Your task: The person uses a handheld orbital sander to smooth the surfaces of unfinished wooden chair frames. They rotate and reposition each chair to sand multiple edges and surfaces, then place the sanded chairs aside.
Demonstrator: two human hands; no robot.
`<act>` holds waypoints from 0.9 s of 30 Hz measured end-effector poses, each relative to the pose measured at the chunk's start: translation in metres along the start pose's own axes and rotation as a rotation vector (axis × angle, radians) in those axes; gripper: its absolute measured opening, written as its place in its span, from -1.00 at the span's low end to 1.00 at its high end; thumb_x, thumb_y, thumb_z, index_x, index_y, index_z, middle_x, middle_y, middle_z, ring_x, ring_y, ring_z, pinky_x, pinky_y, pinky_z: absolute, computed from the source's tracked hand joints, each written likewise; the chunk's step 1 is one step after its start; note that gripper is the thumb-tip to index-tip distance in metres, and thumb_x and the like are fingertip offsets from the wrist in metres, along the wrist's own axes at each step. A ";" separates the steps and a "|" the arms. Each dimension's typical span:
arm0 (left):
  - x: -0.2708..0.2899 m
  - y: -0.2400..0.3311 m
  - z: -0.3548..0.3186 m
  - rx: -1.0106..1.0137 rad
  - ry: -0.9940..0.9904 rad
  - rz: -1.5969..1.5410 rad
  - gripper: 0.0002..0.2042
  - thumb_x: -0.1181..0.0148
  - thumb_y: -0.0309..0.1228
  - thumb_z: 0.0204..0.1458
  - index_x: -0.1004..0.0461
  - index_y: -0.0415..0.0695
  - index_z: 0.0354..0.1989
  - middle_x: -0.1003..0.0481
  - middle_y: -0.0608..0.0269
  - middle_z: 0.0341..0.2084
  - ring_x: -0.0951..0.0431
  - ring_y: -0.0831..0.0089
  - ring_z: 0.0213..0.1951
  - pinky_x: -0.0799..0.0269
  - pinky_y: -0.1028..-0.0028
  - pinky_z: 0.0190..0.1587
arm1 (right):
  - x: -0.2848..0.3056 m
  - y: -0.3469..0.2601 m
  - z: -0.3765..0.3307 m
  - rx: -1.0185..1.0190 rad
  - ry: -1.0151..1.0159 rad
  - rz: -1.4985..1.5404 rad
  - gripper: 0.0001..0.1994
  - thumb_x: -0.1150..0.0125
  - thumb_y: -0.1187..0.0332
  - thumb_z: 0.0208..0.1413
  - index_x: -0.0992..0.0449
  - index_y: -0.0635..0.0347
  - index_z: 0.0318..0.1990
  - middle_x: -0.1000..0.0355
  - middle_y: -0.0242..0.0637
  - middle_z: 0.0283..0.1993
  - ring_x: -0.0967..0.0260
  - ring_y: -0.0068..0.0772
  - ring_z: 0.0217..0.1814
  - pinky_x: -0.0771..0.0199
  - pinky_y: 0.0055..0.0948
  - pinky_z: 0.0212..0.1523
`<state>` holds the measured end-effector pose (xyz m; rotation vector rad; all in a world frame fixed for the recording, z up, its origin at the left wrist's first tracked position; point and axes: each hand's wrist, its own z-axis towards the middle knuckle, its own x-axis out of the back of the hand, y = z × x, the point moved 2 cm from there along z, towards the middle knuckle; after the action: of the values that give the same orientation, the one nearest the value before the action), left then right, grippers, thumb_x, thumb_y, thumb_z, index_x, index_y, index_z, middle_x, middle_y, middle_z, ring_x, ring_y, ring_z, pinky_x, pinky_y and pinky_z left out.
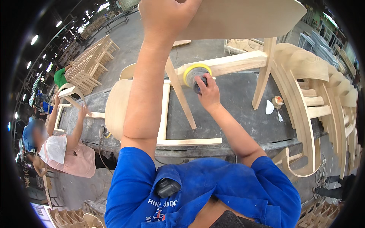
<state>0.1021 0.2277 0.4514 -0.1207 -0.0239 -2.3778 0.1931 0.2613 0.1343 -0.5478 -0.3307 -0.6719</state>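
Note:
A pale, unfinished wooden chair frame [238,64] with a broad curved panel [243,19] is tipped up on the dark work table. My left hand [169,15] reaches far forward, closed at the panel's left end; its fingertips are partly cut off by the picture's upper edge. Lower down, my right hand [209,93] is wrapped round a disc sander [194,78] with a yellow-rimmed pad. The sander's pad lies against the left end of the frame's rail.
Stacked curved chair parts [304,83] crowd the right. A second chair [118,106] stands left of my left forearm. A small container [278,100] and a white half-disc [269,107] lie on the dark table [232,125]. At left, a co-worker [68,152] handles another wooden frame near a second sander [105,132].

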 end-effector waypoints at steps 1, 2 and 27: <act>0.001 0.000 -0.001 0.018 -0.018 -0.017 -0.58 -0.36 -0.14 -0.04 -0.35 -0.26 -0.57 -0.36 0.02 -0.65 -0.35 0.14 -0.57 -0.27 0.30 -0.46 | 0.000 0.000 -0.001 0.000 0.014 -0.015 -0.34 -0.29 0.66 -0.34 -0.40 -0.08 0.05 -0.26 -0.13 0.07 -0.34 0.09 0.01 -0.45 -0.09 -0.04; 0.002 -0.001 -0.001 0.037 -0.036 -0.034 -0.58 -0.36 -0.14 -0.04 -0.35 -0.26 -0.56 -0.36 0.00 -0.64 -0.36 0.12 -0.57 -0.27 0.29 -0.46 | 0.002 0.002 -0.002 0.000 0.027 -0.029 -0.35 -0.28 0.65 -0.33 -0.41 -0.09 0.05 -0.28 -0.13 0.06 -0.35 0.07 -0.01 -0.45 -0.10 -0.05; 0.000 -0.014 -0.010 0.177 -0.049 0.013 -0.65 -0.29 -0.14 0.09 -0.42 -0.21 -0.46 -0.25 0.35 -0.67 -0.19 0.57 -0.58 -0.08 0.51 -0.54 | 0.194 0.220 -0.223 -0.803 -0.595 -0.180 -0.29 -0.46 0.40 -0.27 -0.27 -0.09 0.13 -0.28 -0.07 0.00 -0.38 0.09 0.04 -0.45 -0.11 0.01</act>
<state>0.0915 0.2377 0.4416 -0.0944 -0.2551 -2.3468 0.5081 0.1799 -0.0391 -1.5100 -0.6756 -0.8003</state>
